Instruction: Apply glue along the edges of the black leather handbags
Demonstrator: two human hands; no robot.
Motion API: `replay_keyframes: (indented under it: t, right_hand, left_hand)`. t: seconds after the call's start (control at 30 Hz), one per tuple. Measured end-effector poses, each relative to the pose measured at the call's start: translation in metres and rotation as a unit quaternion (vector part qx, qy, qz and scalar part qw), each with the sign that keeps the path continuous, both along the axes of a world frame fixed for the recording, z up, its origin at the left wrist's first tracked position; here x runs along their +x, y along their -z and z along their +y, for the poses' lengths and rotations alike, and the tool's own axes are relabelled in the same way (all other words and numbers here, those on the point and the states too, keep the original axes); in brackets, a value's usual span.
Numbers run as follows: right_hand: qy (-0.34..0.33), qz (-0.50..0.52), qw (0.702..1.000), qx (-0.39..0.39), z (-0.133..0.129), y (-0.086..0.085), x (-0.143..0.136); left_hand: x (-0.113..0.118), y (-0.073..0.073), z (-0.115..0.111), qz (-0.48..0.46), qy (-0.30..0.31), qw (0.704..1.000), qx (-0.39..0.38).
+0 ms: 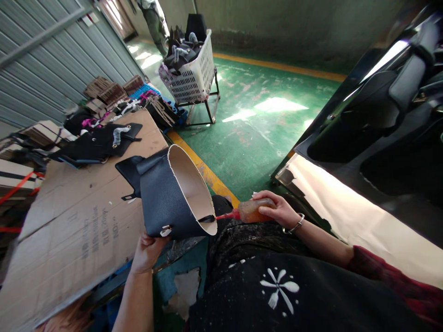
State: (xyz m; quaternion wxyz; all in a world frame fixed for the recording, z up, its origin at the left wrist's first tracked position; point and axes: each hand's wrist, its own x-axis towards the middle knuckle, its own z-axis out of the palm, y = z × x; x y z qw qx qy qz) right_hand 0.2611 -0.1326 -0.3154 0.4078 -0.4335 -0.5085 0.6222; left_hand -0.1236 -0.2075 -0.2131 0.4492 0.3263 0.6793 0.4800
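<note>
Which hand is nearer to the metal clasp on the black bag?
Left. The left hand holds the black bag close beside the metal clasp; the right hand is farther off, beyond the bag's open end, holding a bottle.

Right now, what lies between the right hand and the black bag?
An amber squeeze bottle held in the right hand; its red nozzle reaches the open mouth of the black bag. The head view shows this.
</note>
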Motion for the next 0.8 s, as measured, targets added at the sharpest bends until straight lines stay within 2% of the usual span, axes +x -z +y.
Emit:
replay_keyframes:
  t: [0.23, 0.43, 0.63, 0.8]
  right_hand:
    - [-0.009, -0.005, 1.000, 0.021, -0.003, -0.001, 0.003]
    - [0.022, -0.007, 0.999, 0.045, -0.003, -0.007, 0.001]
    - [-0.021, -0.024, 0.990, 0.137, -0.003, -0.015, 0.000]
    - [0.030, -0.019, 0.980, 0.196, 0.000, -0.018, 0.001]
  left_hand:
    - [-0.001, 0.002, -0.001, -0.013, 0.014, 1.000, 0.016]
    - [-0.003, 0.004, -0.002, 0.002, 0.016, 1.000, 0.016]
    - [-0.003, 0.004, 0.000, -0.003, 0.009, 1.000, 0.011]
    - [-0.006, 0.006, -0.001, -0.009, 0.006, 1.000, 0.005]
